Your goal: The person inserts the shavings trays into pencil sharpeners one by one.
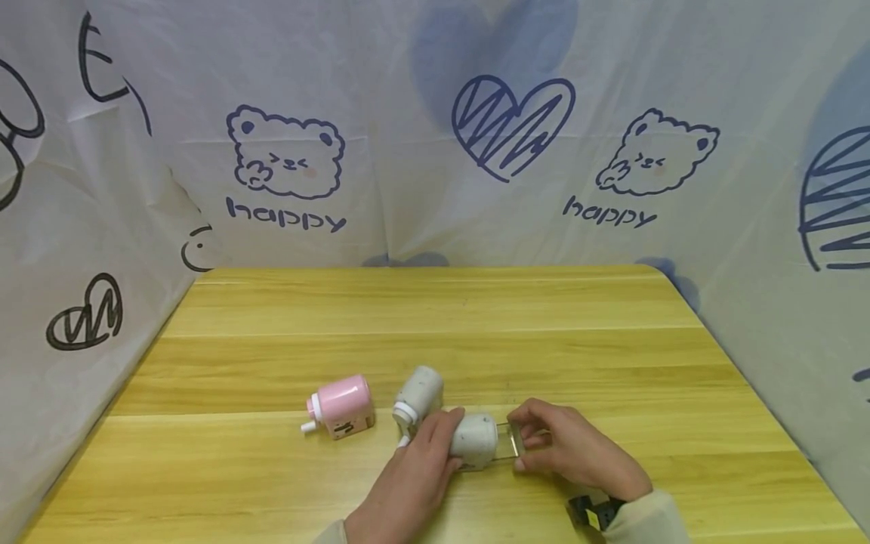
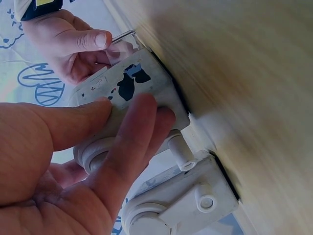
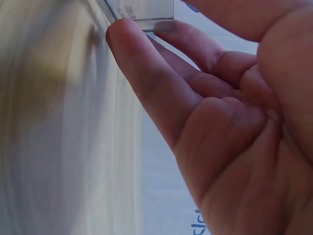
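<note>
A grey hand-crank pencil sharpener point(image 1: 476, 438) lies in the grip of my left hand point(image 1: 414, 476), thumb on one side and fingers on the other. Its clear shavings drawer point(image 1: 505, 444) sticks out at the right end. My right hand point(image 1: 574, 452) pinches that drawer by its outer edge; the right wrist view shows fingertips on the clear drawer point(image 3: 151, 11). Dark printed shapes mark the held sharpener's side point(image 2: 129, 81) in the left wrist view. Just behind the left hand stands a second grey sharpener point(image 1: 423, 389), its white crank point(image 2: 205, 200) clear in the left wrist view.
A pink crank sharpener point(image 1: 345, 404) stands left of the grey ones, its white handle pointing left. All are on a wood-grain table point(image 1: 435, 317). White cloth point(image 1: 408, 151) with printed hearts and bears hangs around the back and sides.
</note>
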A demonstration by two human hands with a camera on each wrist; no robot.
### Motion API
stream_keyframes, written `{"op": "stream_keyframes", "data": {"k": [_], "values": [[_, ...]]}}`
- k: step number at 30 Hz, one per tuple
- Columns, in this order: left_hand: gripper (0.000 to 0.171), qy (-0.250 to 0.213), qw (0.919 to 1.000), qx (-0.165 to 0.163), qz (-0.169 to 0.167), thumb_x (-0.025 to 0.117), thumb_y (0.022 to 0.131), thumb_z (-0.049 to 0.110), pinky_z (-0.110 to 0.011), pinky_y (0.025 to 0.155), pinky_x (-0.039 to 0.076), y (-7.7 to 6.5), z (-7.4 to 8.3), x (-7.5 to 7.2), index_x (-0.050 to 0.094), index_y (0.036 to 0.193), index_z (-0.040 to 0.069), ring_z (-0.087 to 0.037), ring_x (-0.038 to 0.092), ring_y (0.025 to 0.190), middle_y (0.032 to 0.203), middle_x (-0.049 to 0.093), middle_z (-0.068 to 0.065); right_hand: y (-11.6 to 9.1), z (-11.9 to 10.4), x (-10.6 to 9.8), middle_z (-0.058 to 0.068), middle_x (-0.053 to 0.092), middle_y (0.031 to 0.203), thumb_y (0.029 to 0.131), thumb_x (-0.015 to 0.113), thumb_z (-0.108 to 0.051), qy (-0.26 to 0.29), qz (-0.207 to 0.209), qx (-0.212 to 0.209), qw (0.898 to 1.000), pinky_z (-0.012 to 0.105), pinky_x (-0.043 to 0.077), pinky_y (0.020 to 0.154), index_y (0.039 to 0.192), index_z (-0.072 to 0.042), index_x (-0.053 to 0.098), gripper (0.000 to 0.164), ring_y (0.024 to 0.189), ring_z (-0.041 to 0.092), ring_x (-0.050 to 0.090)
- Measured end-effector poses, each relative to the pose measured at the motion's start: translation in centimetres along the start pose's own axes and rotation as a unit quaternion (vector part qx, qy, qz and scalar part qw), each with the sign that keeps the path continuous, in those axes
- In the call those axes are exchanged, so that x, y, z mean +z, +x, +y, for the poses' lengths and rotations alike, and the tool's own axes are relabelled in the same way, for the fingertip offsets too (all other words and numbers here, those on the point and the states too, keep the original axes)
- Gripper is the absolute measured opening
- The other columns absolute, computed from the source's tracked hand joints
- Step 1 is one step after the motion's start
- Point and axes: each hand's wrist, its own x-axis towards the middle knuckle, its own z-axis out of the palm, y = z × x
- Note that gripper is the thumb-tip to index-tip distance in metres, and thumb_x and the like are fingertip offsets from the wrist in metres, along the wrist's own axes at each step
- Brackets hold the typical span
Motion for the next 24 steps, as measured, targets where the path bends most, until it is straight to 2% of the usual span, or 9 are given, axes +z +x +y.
{"op": "stream_keyframes", "data": {"k": [16,19,24], "values": [[0.052,0.005,0.9999,-0.01,-0.002,0.056,0.095,0.018,-0.036,0.08,0.051,-0.1,0.2,0.0,0.035,0.141,0.008,-0.024,0.058,0.105,0.128,0.05,-0.008,0.2,-0.1,0.4,0.008,0.058,0.123,0.081,0.074,-0.031,-0.007,-0.003,-0.011,1.0,0.03,0.049,0.082,0.128,-0.01,0.054,0.055,0.101,0.019,0.06],[0.052,0.005,0.9999,-0.01,-0.002,0.056,0.095,0.018,-0.036,0.08,0.051,-0.1,0.2,0.0,0.035,0.141,0.009,-0.024,0.058,0.104,0.128,0.049,-0.008,0.3,-0.3,0.7,0.008,0.059,0.12,0.08,0.075,-0.03,0.002,-0.006,-0.021,1.0,0.029,0.049,0.082,0.127,-0.008,0.054,0.055,0.1,0.021,0.06],[0.052,0.009,0.9999,-0.003,0.007,0.057,0.094,0.018,-0.035,0.08,0.051,0.0,0.2,0.0,0.036,0.14,0.009,-0.022,0.058,0.103,0.127,0.05,-0.007,0.4,-0.6,1.1,0.004,0.06,0.119,0.078,0.077,-0.033,0.008,-0.006,-0.022,1.0,0.029,0.049,0.081,0.123,-0.01,0.056,0.054,0.099,0.02,0.06]]}}
